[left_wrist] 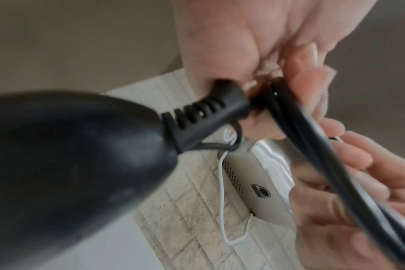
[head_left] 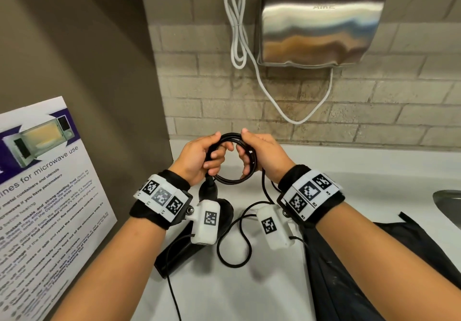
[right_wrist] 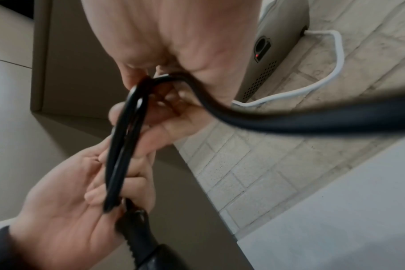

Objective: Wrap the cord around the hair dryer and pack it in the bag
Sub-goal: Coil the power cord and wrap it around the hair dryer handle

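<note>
Both hands grip the cord (head_left: 233,157) coil, left hand (head_left: 199,157) and right hand (head_left: 262,156) (slack trails on tabletop (head_left: 274,283)); loops should stay tight, even.

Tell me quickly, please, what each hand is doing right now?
Left hand: closed, gripping the coiled cord.
Right hand: closed, gripping the same coil.

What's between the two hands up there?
A coil of black cord, gripped on each side by the left hand and right hand; the head view shows it best.
</note>
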